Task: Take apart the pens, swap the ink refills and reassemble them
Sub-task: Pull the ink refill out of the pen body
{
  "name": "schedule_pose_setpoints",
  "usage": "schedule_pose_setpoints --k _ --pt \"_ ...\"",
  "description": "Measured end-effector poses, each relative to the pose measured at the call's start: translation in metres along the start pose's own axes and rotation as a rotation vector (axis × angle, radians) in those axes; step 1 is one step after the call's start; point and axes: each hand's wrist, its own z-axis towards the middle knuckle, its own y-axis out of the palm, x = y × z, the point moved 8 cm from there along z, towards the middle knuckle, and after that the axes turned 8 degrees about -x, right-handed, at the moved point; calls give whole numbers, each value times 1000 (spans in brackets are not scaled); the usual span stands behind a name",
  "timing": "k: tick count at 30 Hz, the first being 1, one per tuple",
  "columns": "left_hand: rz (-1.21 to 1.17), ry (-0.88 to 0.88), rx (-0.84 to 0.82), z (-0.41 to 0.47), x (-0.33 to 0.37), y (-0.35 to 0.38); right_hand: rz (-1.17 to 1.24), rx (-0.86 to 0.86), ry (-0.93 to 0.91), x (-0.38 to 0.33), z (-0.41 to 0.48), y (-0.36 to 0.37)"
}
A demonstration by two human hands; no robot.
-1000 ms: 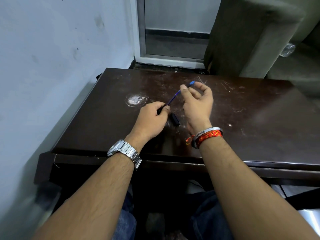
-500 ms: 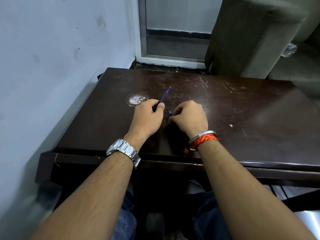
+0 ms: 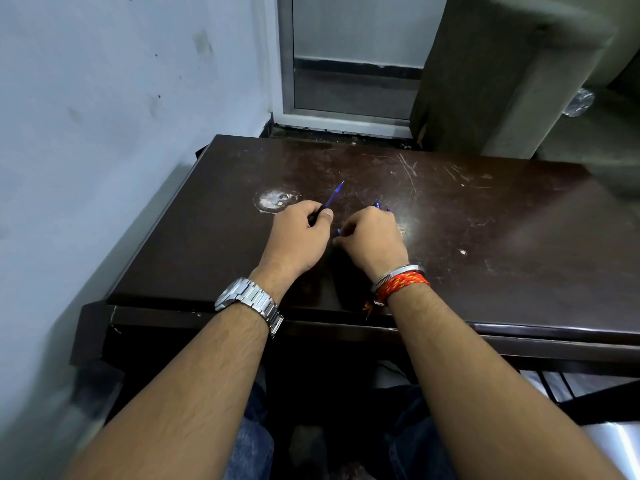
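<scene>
Left hand (image 3: 300, 227) pinching blue refill (image 3: 334, 194), tip angled up for reinsertion; right hand (image 3: 372, 236) curled on surface (image 3: 502, 237), probably gathering blue pen parts (image 3: 377, 205).

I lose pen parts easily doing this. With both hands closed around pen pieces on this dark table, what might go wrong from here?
1. The blue refill juts out of the left hand, gripped only at one end; it might bend or mark the table.
2. The right hand covers small blue pieces; a dark part could roll off and be hard to spot on the dark top.
</scene>
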Motion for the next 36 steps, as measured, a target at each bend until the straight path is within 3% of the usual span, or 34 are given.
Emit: schedule_pose_setpoints --k 4,7,9,14,17,23,31,36 --pt "-20 6 -10 0 1 1 356 113 16 4 -2 -11" --pt "-33 18 -25 0 3 2 793 1 104 8 1 0" --pt "-39 24 -42 -2 6 3 945 -48 93 7 2 3" --pt "-4 13 -70 -4 9 4 1068 43 -2 3 0 -6" --pt "32 -79 -16 -5 2 -4 1084 214 25 14 0 -22" --pt "51 -209 75 -9 -3 -16 1222 309 23 23 1 -29" --pt "-54 -88 143 -12 10 -20 1022 307 6 22 2 -29" --pt "-80 9 27 -10 19 -7 946 237 -44 14 3 -23"
